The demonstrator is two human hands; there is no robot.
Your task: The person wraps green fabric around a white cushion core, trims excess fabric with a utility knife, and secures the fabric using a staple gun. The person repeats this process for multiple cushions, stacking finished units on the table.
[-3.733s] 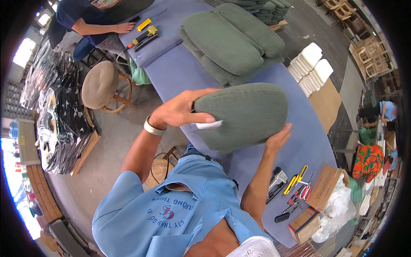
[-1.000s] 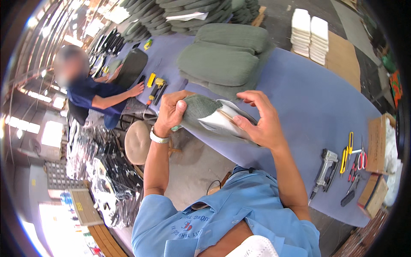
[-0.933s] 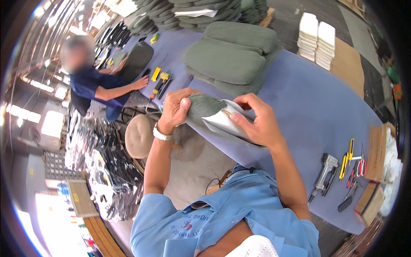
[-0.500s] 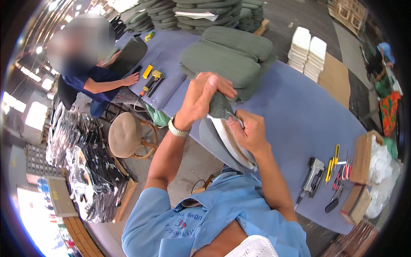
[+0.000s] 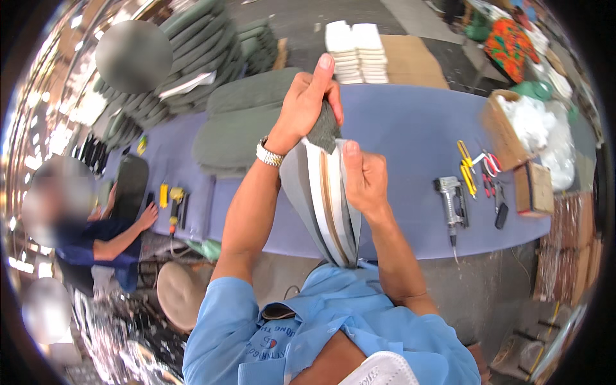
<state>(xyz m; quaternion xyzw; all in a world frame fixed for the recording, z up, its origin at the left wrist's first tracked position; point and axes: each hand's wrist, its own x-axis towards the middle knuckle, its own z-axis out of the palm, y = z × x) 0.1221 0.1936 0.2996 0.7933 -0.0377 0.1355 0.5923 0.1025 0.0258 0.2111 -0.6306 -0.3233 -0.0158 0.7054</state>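
In front of my chest stands a layered padded panel (image 5: 326, 212), edge toward me, with white foam, a thin brown layer and grey fabric. Its lower end rests against my shirt. A dark green fabric cover (image 5: 325, 131) wraps the far end, its pale edge ragged. My left hand (image 5: 305, 106), with a metal watch on the wrist, is closed round this green end, thumb pointing up. Along the panel's right side my right hand (image 5: 366, 176) is closed, fingers curled and thumb raised by the fabric's edge. What its fingertips grip is partly hidden.
Green cushions (image 5: 224, 138) lie on the blue-covered table (image 5: 410, 135). To the right are a staple gun (image 5: 452, 202), yellow cutter (image 5: 467, 168), scissors (image 5: 492, 164) and a cardboard box (image 5: 504, 131). White pads (image 5: 356, 54) stand beyond. At left, a co-worker's hand (image 5: 148, 216) is near tools.
My view has turned to the right, so the cushions and co-worker sit further left. The panel has come more upright before me. Both hands remain closed at its covered end.
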